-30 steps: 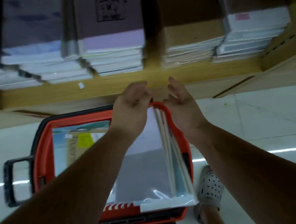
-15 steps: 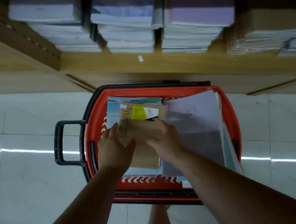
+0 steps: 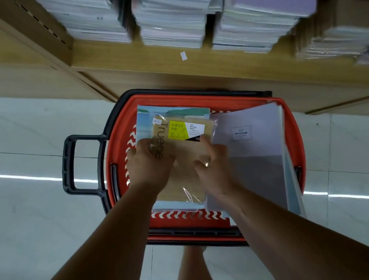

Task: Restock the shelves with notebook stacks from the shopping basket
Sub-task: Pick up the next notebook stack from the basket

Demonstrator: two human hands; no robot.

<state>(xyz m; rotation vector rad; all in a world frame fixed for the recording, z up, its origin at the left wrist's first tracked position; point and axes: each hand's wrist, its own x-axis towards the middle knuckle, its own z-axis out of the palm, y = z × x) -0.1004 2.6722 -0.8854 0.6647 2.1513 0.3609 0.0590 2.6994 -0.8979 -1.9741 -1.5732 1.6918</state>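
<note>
Glossy tiled floor [image 3: 36, 218] | red plastic basket [image 3: 295, 134], centre | left hand [image 3: 149, 165] and right hand [image 3: 213, 171], raised empty a second ago, now grip film-wrapped kraft notebook stack [image 3: 180, 154].

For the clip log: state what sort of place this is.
Probably a stationery shop aisle: a wooden shelf crowded with wrapped notebook stacks, a red shopping basket on the tiled floor, and a labelled kraft notebook pack inside it.

a stationery shop: shelved notebook stacks [image 3: 172, 21], red shopping basket [image 3: 295, 139], tiled floor [image 3: 23, 208]
</note>
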